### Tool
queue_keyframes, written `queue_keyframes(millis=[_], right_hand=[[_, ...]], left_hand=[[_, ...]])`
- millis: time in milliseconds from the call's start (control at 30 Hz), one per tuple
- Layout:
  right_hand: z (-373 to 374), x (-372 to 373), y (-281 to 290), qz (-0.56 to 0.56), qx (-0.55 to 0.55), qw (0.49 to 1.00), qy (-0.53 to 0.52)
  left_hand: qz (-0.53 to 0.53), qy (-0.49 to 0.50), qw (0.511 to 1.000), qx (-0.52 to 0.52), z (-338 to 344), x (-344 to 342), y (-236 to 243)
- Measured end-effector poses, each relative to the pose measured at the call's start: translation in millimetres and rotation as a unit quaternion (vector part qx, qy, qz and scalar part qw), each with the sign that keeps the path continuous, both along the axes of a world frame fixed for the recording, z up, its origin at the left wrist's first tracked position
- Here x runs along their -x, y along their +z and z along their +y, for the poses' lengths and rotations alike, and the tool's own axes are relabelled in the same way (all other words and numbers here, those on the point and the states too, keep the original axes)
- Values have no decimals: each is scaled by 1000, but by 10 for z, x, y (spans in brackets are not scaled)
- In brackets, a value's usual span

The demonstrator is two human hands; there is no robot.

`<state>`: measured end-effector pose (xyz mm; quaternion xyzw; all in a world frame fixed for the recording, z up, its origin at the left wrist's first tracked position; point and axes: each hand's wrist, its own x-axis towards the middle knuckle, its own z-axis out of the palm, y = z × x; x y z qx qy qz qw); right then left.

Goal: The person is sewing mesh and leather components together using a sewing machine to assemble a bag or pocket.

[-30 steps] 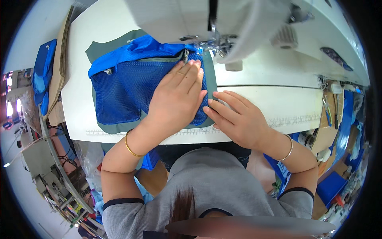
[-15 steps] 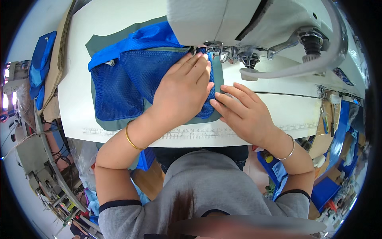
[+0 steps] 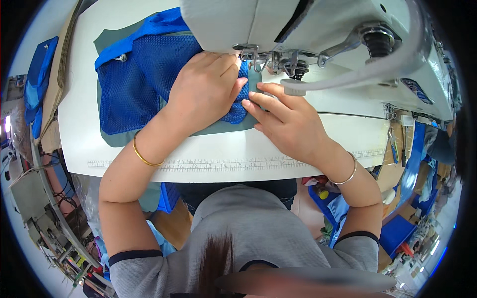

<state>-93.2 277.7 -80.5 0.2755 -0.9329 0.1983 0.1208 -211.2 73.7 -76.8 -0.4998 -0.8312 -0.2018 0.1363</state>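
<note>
A blue mesh fabric piece (image 3: 134, 82) lies on a grey-green fabric panel (image 3: 112, 136) on the white sewing table (image 3: 223, 159). My left hand (image 3: 201, 92) lies flat on the blue mesh, fingers pointing toward the presser foot (image 3: 258, 62) of the sewing machine (image 3: 308, 30). My right hand (image 3: 288, 121) presses its fingertips on the fabric edge just right of the left hand, below the needle area. Both wrists wear thin gold bangles.
A ruler strip (image 3: 198, 163) runs along the table's front edge. A cardboard piece (image 3: 54, 94) leans at the left edge. Blue fabric and bins sit on the floor at left (image 3: 37, 84) and lower right (image 3: 397, 233). Tools hang at right (image 3: 395, 144).
The view has shifted so the machine head fills more of the top. Both hands have pushed the fabric closer to the presser foot.
</note>
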Motion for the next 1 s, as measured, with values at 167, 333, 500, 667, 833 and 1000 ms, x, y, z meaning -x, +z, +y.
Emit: queue_keyframes(millis=[167,333,500,667,833,1000], right_hand=[[39,87,-41,5,10,1000,-4],[35,128,-60,31,23,999,-14],[50,90,-76,32,32,999,-20],[79,39,-119,21,72,997,-36],[98,71,-177,70,80,994,-8],[79,78,-145,87,76,993,-14]], left_hand=[[42,-28,999,-18,-61,26,-14],[14,-76,996,-37,-188,-303,62],[-55,-43,997,-17,-156,-385,124],[89,-85,992,17,-157,-350,63],[149,-107,982,55,-177,-326,53],[171,-125,976,44,-144,-278,54]])
